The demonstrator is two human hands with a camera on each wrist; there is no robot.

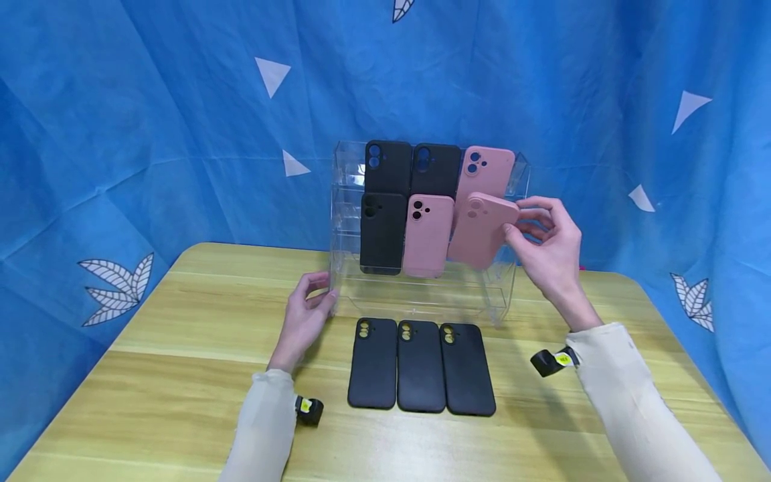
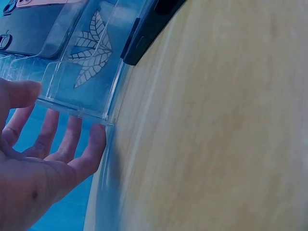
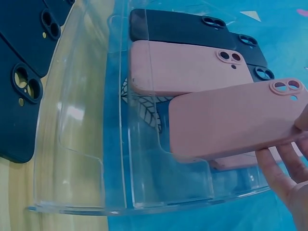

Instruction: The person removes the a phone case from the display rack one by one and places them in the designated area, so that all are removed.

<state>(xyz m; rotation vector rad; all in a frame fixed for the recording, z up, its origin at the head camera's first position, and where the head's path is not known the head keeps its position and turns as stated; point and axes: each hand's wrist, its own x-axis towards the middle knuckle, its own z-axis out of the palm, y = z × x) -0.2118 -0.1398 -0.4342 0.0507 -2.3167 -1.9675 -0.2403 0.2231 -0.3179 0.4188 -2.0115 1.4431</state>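
My right hand [image 1: 551,244] pinches a pink phone case [image 1: 484,231] by its right edge, thumb in front. The case tilts before the lower tier of a clear plastic display stand [image 1: 421,304], partly covering another pink case [image 1: 490,167] on the upper tier. Beside it on the lower tier stand a pink case [image 1: 429,237] and a black case [image 1: 383,234]. Two black cases [image 1: 388,164] fill the upper left. My left hand [image 1: 306,321] holds the stand's left side, with the thumb and fingers on either side of its edge [image 2: 72,113].
Three black phone cases lie side by side on the wooden table in front of the stand: a left one [image 1: 373,365], a middle one [image 1: 420,368] and a right one [image 1: 468,371]. Behind the table [image 1: 181,375] hangs a blue patterned cloth [image 1: 199,100].
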